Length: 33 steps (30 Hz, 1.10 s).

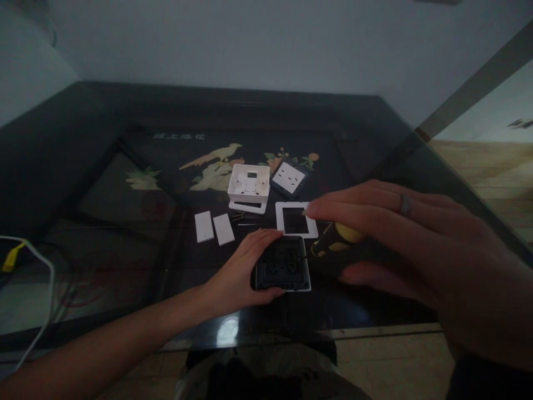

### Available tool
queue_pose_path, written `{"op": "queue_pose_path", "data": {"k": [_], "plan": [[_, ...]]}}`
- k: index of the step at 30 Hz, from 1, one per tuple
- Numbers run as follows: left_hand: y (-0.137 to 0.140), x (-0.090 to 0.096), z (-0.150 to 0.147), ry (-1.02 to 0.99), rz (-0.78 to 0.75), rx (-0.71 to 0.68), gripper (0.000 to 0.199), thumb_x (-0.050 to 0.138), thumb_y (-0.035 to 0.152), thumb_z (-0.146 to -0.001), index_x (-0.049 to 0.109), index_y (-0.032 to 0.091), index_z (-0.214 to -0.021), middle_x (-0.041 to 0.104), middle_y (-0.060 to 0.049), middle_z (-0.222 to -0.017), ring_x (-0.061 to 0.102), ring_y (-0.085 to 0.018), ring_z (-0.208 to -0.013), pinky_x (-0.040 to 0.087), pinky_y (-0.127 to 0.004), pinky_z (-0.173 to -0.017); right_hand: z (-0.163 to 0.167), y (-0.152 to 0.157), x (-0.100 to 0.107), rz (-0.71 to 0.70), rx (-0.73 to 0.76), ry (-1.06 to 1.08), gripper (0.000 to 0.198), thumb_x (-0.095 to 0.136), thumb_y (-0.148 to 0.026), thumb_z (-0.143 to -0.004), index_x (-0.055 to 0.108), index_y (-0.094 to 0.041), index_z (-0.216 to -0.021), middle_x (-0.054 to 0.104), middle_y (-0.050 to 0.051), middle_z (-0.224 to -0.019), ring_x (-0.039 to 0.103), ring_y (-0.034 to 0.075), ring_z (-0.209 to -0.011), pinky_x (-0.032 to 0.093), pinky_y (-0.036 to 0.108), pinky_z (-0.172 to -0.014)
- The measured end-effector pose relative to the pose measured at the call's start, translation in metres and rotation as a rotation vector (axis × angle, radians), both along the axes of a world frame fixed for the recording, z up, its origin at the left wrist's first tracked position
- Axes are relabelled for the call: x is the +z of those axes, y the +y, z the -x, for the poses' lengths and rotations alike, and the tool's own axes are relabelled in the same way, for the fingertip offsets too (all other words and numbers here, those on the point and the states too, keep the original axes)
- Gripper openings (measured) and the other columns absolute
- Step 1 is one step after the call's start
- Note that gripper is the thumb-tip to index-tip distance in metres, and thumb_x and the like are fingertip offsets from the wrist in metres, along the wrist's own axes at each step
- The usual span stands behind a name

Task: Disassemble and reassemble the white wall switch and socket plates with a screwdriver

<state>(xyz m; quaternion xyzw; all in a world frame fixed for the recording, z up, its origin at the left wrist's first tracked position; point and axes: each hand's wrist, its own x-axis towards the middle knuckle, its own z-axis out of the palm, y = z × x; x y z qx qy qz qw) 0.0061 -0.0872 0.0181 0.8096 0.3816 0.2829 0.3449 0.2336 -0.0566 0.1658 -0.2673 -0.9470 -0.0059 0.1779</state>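
My left hand grips a wall switch by its left side, thumb at the near edge and fingers at the far one. Its black inside with two rocker mounts faces up, and a white rim shows around it. Over the table to the right is my right hand, open, fingers stretched out and thumb apart, a ring on one finger. Beneath its fingers a screwdriver with a black and yellow handle is partly hidden; its thin shaft points at the switch. A white square frame lies just beyond the switch, near my right fingertips.
A white mounting box rests on another white frame, with small screws beside it. Right of the box lies a socket module. Two white rocker covers lie left. A white cable crosses the dark glossy table's left edge.
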Motion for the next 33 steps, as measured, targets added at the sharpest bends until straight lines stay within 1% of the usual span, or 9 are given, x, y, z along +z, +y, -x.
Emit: {"op": "queue_pose_path", "data": {"k": [3, 6, 9, 13, 16, 19, 23, 30, 33], "plan": [[0.0, -0.002, 0.0, 0.0, -0.018, -0.002, 0.085, 0.073, 0.03, -0.07, 0.025, 0.027, -0.141, 0.04, -0.011, -0.141, 0.036, -0.031, -0.131, 0.032, -0.054, -0.11, -0.002, -0.005, 0.006, 0.165, 0.003, -0.025, 0.04, 0.034, -0.017, -0.096, 0.047, -0.021, -0.133, 0.066, 0.005, -0.112, 0.064, 0.015, -0.096, 0.053, 0.026, -0.075], [0.0, -0.004, 0.0, 0.001, -0.031, 0.001, 0.085, 0.073, 0.03, -0.071, 0.025, 0.027, -0.14, 0.041, -0.011, -0.14, 0.038, -0.031, -0.129, 0.034, -0.054, -0.109, -0.001, -0.008, 0.008, 0.221, 0.075, 0.014, 0.038, 0.037, -0.012, -0.094, 0.054, -0.024, -0.126, 0.067, 0.0, -0.1, 0.064, 0.011, -0.086, 0.051, 0.021, -0.07], [0.0, -0.004, 0.0, -0.016, -0.024, 0.006, 0.084, 0.074, 0.03, -0.07, 0.027, 0.026, -0.139, 0.042, -0.011, -0.139, 0.039, -0.031, -0.129, 0.035, -0.052, -0.108, 0.004, -0.005, 0.002, 0.074, 0.118, 0.057, 0.018, 0.049, -0.023, -0.093, 0.066, -0.02, -0.095, 0.061, 0.0, -0.077, 0.057, 0.012, -0.07, 0.047, 0.022, -0.059], [0.0, -0.004, 0.0, -0.006, -0.008, -0.001, 0.083, 0.074, 0.032, -0.07, 0.029, 0.025, -0.139, 0.041, -0.011, -0.139, 0.038, -0.031, -0.13, 0.034, -0.052, -0.109, 0.007, 0.0, -0.009, -0.148, 0.073, 0.086, 0.03, 0.054, -0.042, -0.09, 0.063, -0.018, -0.075, 0.055, 0.0, -0.064, 0.052, 0.013, -0.062, 0.041, 0.025, -0.053], [0.0, -0.004, 0.0, -0.008, -0.014, -0.01, 0.086, 0.075, 0.033, -0.069, 0.027, 0.026, -0.14, 0.04, -0.011, -0.141, 0.036, -0.031, -0.131, 0.032, -0.052, -0.11, 0.005, 0.0, -0.007, -0.051, 0.036, 0.066, 0.039, 0.044, -0.049, -0.093, 0.065, -0.017, -0.097, 0.065, 0.005, -0.081, 0.061, 0.018, -0.077, 0.049, 0.028, -0.063], [0.0, -0.004, 0.0, -0.008, -0.015, -0.007, 0.084, 0.074, 0.031, -0.07, 0.028, 0.026, -0.14, 0.04, -0.01, -0.142, 0.035, -0.03, -0.132, 0.03, -0.051, -0.112, 0.001, -0.003, 0.001, 0.106, -0.015, 0.059, 0.034, 0.039, -0.035, -0.096, 0.058, -0.022, -0.121, 0.067, 0.006, -0.101, 0.064, 0.019, -0.089, 0.052, 0.028, -0.069], [0.0, -0.004, 0.0, 0.014, -0.042, -0.01, 0.084, 0.073, 0.03, -0.072, 0.025, 0.026, -0.141, 0.039, -0.011, -0.141, 0.035, -0.03, -0.132, 0.033, -0.051, -0.11, 0.001, -0.007, 0.005, 0.185, 0.025, 0.07, 0.037, 0.038, -0.022, -0.096, 0.053, -0.027, -0.129, 0.067, 0.002, -0.095, 0.063, 0.014, -0.08, 0.051, 0.023, -0.065], [0.0, -0.005, 0.001, 0.026, -0.063, -0.016, 0.082, 0.073, 0.031, -0.072, 0.027, 0.026, -0.14, 0.039, -0.01, -0.141, 0.036, -0.029, -0.131, 0.034, -0.05, -0.11, 0.008, 0.0, -0.013, -0.251, 0.02, 0.09, 0.032, 0.052, -0.042, -0.091, 0.065, -0.019, -0.072, 0.052, 0.001, -0.062, 0.047, 0.015, -0.06, 0.038, 0.028, -0.05], [0.0, -0.004, 0.001, 0.024, -0.041, -0.018, 0.083, 0.074, 0.03, -0.072, 0.027, 0.026, -0.141, 0.037, -0.01, -0.143, 0.034, -0.028, -0.133, 0.031, -0.048, -0.112, 0.005, 0.0, -0.009, -0.122, 0.017, 0.047, 0.038, 0.041, -0.043, -0.095, 0.067, -0.015, -0.093, 0.063, 0.006, -0.079, 0.058, 0.019, -0.074, 0.047, 0.03, -0.057]]}}
